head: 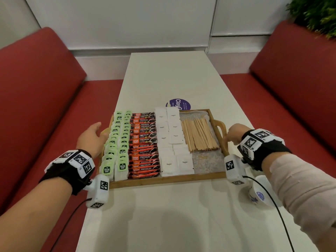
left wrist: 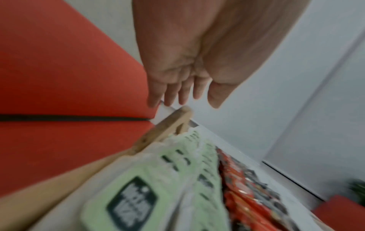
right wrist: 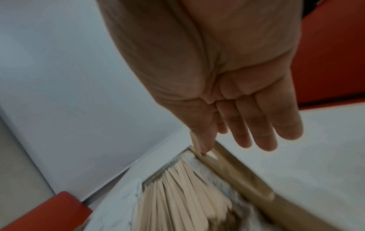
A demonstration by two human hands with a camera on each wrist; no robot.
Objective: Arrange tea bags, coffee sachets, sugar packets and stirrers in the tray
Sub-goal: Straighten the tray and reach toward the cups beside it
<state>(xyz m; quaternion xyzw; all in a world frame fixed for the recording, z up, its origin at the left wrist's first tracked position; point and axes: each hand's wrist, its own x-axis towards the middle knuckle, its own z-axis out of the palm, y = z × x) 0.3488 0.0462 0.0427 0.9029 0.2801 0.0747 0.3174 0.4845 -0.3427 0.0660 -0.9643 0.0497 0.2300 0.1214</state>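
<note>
The left hand (head: 91,136) hovers over the left handle of the wooden tray (head: 163,180), its fingers (left wrist: 170,92) straight and relaxed, holding nothing, while the right hand (head: 234,133) reaches to the right handle with fingers (right wrist: 256,125) extended and the thumb tip touching the handle's slim bar, gripping nothing. The rectangular, raised-rim tray sits on the smooth white table (head: 172,73) and holds, left to right, two rows of gauzy tea bags (head: 116,142) with green tags, glossy red coffee sachets (head: 143,144), flat white paper sugar packets (head: 171,135) and a loose bundle of thin pale wooden stirrers (head: 199,136) on a mottled liner.
</note>
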